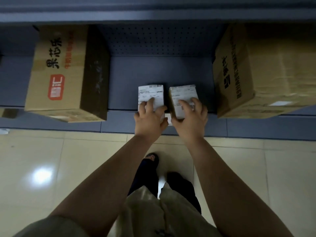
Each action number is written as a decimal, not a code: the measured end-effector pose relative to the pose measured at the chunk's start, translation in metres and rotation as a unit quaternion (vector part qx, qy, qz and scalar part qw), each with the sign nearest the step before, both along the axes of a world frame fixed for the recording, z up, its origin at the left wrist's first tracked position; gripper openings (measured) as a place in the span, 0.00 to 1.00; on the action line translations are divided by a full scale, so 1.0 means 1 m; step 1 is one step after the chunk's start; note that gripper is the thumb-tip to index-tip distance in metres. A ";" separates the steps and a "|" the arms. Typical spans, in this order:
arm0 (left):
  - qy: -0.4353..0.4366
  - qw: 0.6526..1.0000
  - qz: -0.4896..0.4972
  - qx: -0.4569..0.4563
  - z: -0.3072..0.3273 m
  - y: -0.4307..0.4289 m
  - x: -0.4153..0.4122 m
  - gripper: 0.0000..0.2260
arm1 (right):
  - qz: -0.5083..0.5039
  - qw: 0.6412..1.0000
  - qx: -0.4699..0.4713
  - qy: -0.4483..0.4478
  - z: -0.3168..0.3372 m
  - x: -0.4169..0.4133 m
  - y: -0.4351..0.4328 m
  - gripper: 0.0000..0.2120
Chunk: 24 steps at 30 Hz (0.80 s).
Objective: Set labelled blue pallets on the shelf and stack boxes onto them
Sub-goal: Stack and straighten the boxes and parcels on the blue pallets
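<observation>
Two small parcels with white shipping labels sit side by side at the front of the blue-grey shelf (153, 71). My left hand (150, 117) grips the left parcel (151, 94), fingers curled over its top. My right hand (189, 115) grips the right parcel (183, 95) the same way. A small white label (168, 118) shows on the shelf's front edge between my hands. Whether a blue pallet lies under the parcels is hidden.
A large printed cardboard box (59, 74) stands on the shelf to the left, another large taped box (259, 71) to the right. A perforated back panel (159, 40) closes the shelf. Pale tiled floor (51, 168) and my feet are below.
</observation>
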State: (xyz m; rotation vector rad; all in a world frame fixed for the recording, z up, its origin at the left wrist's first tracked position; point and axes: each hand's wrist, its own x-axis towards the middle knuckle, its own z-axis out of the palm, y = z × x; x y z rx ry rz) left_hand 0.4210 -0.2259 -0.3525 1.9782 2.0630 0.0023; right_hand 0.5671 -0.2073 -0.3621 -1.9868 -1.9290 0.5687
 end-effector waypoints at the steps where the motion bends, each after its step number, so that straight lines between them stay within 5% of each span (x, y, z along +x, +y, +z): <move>1: -0.003 1.000 0.008 0.013 0.009 -0.012 -0.002 0.20 | 0.016 1.000 0.002 0.006 0.010 -0.002 -0.009 0.27; 8: -0.029 0.975 0.188 0.116 0.074 -0.116 -0.025 0.20 | 0.168 0.978 0.100 0.070 0.079 -0.030 -0.076 0.21; 16: -0.024 0.882 0.422 0.209 0.158 -0.234 -0.105 0.23 | 0.394 0.904 0.109 0.125 0.156 -0.138 -0.133 0.19; 24: -0.024 0.774 0.561 0.292 0.211 -0.360 -0.210 0.14 | 0.551 0.813 0.119 0.144 0.227 -0.290 -0.213 0.18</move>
